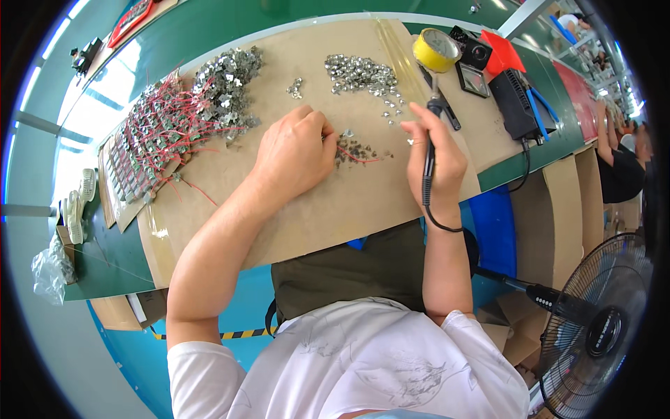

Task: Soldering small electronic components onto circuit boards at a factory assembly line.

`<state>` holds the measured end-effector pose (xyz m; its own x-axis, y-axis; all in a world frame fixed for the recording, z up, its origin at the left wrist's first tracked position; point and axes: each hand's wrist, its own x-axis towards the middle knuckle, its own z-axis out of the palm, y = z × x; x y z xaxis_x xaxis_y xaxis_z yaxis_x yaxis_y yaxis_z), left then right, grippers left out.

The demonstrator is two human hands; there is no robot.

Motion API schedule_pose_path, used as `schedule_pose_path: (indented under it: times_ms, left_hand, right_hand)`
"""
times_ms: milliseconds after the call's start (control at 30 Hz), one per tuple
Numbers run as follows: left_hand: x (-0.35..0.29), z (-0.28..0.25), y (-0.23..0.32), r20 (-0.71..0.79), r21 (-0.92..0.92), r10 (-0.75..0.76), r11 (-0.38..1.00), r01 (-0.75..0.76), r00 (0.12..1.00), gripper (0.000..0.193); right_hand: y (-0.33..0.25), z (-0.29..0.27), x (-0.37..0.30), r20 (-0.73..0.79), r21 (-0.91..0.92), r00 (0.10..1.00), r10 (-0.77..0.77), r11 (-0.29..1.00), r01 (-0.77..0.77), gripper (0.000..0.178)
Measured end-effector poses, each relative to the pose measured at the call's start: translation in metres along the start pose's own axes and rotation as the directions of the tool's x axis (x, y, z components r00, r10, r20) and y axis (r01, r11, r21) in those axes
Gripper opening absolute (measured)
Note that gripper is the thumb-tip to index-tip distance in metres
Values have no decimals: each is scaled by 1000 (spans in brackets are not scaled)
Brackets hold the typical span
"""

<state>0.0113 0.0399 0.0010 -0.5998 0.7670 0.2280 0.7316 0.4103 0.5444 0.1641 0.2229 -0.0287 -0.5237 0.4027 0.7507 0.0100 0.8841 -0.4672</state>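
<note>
My right hand (441,164) is closed around the black handle of a soldering iron (430,133), its tip pointing away from me. A tiny pale piece (410,142) shows by its fingertips. My left hand (294,150) rests on the brown sheet with fingers curled and pressed together; what they hold is hidden. Beside them a red wire (359,159) runs through a scatter of small dark bits (363,149). Farther off lie a heap of shiny metal pieces (359,73) and a small cluster of them (295,89). To the left are heaped metal parts with red wires (171,115).
A yellow tape roll (434,52), red plastic tray (501,54) and black soldering station (518,105) with a blue-handled tool (537,115) stand at the right. A standing fan (601,332) and cardboard boxes (558,209) are below. Another person (621,164) sits far right.
</note>
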Motion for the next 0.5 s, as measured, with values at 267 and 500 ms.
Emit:
schedule_pose_path:
  times_ms: [267,500]
  left_hand:
    - [-7,1,-4,-13,-2,-3,1000,3,1000,13]
    - [-9,2,-6,-16,-10,-1,1000,0,1000,13]
  right_hand:
    - [-22,-4,7,222,-94,973,-63,992,86,43]
    - [-25,-4,2,223,-52,972,-74,995,88,45]
